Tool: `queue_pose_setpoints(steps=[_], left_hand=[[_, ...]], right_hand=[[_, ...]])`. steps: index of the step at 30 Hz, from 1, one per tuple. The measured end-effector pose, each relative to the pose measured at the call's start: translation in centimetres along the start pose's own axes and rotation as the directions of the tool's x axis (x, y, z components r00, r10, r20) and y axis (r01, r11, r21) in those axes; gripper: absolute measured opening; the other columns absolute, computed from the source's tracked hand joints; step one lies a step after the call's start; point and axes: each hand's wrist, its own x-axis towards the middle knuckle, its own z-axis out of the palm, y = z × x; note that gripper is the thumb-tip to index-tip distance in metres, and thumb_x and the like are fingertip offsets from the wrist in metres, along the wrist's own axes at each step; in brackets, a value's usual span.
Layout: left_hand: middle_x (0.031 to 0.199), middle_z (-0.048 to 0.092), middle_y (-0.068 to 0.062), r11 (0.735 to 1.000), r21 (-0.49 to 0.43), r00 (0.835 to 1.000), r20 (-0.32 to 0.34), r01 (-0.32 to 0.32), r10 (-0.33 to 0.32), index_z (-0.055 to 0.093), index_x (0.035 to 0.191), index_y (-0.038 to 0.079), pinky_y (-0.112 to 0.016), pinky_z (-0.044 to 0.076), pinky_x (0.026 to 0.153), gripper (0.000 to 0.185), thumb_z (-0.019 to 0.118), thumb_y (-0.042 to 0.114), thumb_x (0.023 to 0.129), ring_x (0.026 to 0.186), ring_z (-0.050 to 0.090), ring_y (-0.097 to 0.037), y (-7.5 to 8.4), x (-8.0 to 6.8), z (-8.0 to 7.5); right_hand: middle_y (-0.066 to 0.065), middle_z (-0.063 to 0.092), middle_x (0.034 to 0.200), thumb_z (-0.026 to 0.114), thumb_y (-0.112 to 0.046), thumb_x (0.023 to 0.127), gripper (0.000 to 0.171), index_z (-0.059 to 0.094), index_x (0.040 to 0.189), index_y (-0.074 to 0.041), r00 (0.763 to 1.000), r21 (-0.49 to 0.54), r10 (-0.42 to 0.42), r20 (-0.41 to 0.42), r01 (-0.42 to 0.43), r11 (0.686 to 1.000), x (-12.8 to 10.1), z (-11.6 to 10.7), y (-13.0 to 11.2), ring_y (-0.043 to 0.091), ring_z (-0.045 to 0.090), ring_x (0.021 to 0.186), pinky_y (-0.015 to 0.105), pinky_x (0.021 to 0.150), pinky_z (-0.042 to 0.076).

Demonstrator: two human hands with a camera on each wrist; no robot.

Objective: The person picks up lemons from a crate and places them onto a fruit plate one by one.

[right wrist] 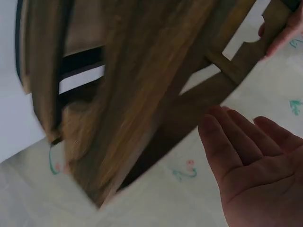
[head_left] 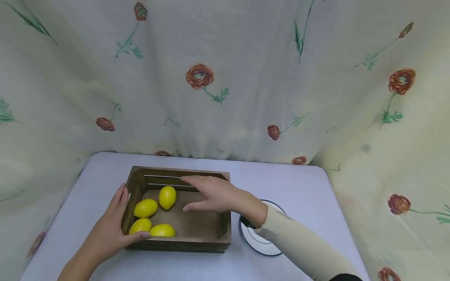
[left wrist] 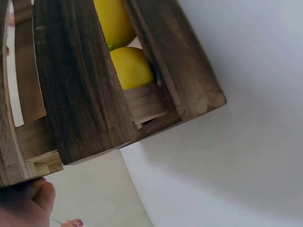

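A dark wooden slatted crate [head_left: 190,234] stands on a pale table [head_left: 299,187] and holds several yellow lemons, one upright [head_left: 167,197] and others [head_left: 145,208] along its left side. My left hand [head_left: 112,226] lies against the crate's left wall with straight fingers, the thumb across the front left corner. My right hand [head_left: 211,195] hovers flat over the crate's back half and holds nothing. In the left wrist view, two lemons [left wrist: 130,66] show through the crate's slats [left wrist: 80,85]. The right wrist view shows my bare open palm [right wrist: 255,165] beside the blurred crate [right wrist: 142,94].
A white plate with a dark rim [head_left: 260,244] lies just right of the crate, partly under my right forearm. A flowered cloth [head_left: 225,78] hangs behind and at both sides of the table. Bare tabletop lies at the back and at the right.
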Motion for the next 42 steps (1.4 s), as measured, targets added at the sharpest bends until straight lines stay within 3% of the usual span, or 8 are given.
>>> queue_pose_setpoints(steps=[4, 10, 17, 22, 27, 35, 39, 42], left_hand=[[0.174, -0.002, -0.018, 1.000, 0.006, 1.000, -0.006, -0.010, 0.010, 0.010, 0.165, -0.005, -0.073, 0.037, 0.108, 0.130, 0.084, 0.060, 0.080, 0.148, 0.028, -0.056, 0.3, 0.2, 0.8], [0.174, 0.002, -0.021, 1.000, -0.006, 1.000, 0.015, 0.000, 0.000, 0.013, 0.164, -0.007, -0.074, 0.040, 0.104, 0.129, 0.084, 0.060, 0.080, 0.145, 0.032, -0.058, 0.3, -0.7, 1.1], [0.174, 0.001, -0.020, 1.000, -0.005, 1.000, 0.004, 0.024, -0.024, 0.011, 0.165, -0.004, -0.074, 0.040, 0.105, 0.129, 0.083, 0.062, 0.081, 0.146, 0.031, -0.057, 0.0, -0.6, 0.5], [0.174, 0.000, -0.019, 1.000, 0.001, 0.999, -0.013, 0.029, -0.029, 0.012, 0.165, -0.006, -0.073, 0.040, 0.105, 0.130, 0.083, 0.062, 0.080, 0.146, 0.031, -0.057, 0.1, -0.5, 0.2], [0.175, 0.000, -0.016, 1.000, 0.013, 0.999, -0.046, 0.011, -0.010, 0.014, 0.165, -0.005, -0.072, 0.042, 0.104, 0.128, 0.083, 0.063, 0.080, 0.146, 0.033, -0.056, 0.2, -0.2, 0.1], [0.175, 0.000, -0.016, 1.000, -0.001, 0.999, -0.043, 0.018, -0.018, 0.013, 0.165, -0.004, -0.072, 0.045, 0.101, 0.129, 0.083, 0.063, 0.080, 0.144, 0.035, -0.056, 0.2, -0.9, 0.4], [0.174, 0.005, -0.018, 1.000, 0.006, 0.998, -0.060, 0.022, -0.022, 0.015, 0.165, -0.004, -0.071, 0.046, 0.101, 0.129, 0.082, 0.065, 0.079, 0.144, 0.037, -0.055, 0.4, -0.9, 0.4], [0.174, 0.005, -0.019, 1.000, 0.008, 0.997, -0.071, 0.024, -0.024, 0.016, 0.165, -0.004, -0.071, 0.046, 0.102, 0.129, 0.083, 0.065, 0.079, 0.144, 0.037, -0.055, 0.5, -0.7, 0.3]], right_hand=[[0.003, 0.054, 0.155, 0.072, -0.054, 0.096, 0.079, 0.047, 0.157, -0.011, 0.998, -0.089, 0.029, 0.048, -0.025, 0.996, 1.4, 1.4, -0.2, 0.019, 0.056, 0.137, 0.036, 0.111, 0.048], [-0.004, 0.067, 0.137, 0.077, -0.054, 0.092, 0.071, 0.058, 0.150, -0.017, 0.968, -0.187, 0.088, 0.236, -0.043, 0.981, 2.1, 3.5, -1.2, 0.013, 0.066, 0.118, 0.034, 0.092, 0.057], [-0.007, 0.073, 0.113, 0.082, -0.048, 0.089, 0.061, 0.065, 0.140, -0.017, 0.945, -0.256, 0.052, 0.323, 0.034, 0.966, 3.8, 2.8, -3.1, 0.008, 0.065, 0.091, 0.027, 0.074, 0.055], [-0.007, 0.066, 0.097, 0.083, -0.049, 0.087, 0.054, 0.067, 0.130, -0.019, 0.935, -0.301, 0.017, 0.354, 0.097, 0.949, 5.4, 2.6, -4.6, 0.008, 0.060, 0.082, 0.028, 0.067, 0.051], [-0.008, 0.064, 0.093, 0.084, -0.049, 0.087, 0.049, 0.066, 0.123, -0.020, 0.922, -0.323, 0.000, 0.386, 0.136, 0.937, 6.7, 2.9, -5.4, 0.008, 0.059, 0.081, 0.027, 0.069, 0.050], [-0.009, 0.069, 0.109, 0.083, -0.041, 0.091, 0.058, 0.063, 0.141, -0.019, 0.876, -0.249, 0.020, 0.481, 0.115, 0.962, 8.1, 5.1, -6.4, 0.006, 0.061, 0.090, 0.024, 0.080, 0.053], [-0.009, 0.070, 0.124, 0.083, -0.033, 0.092, 0.060, 0.061, 0.146, -0.020, 0.865, -0.251, 0.029, 0.500, 0.113, 0.961, 8.8, 6.1, -6.7, 0.005, 0.063, 0.102, 0.023, 0.093, 0.051], [-0.009, 0.070, 0.125, 0.084, -0.029, 0.091, 0.058, 0.063, 0.145, -0.020, 0.857, -0.245, 0.039, 0.514, 0.103, 0.964, 9.3, 6.4, -6.8, 0.005, 0.062, 0.101, 0.023, 0.095, 0.050]])
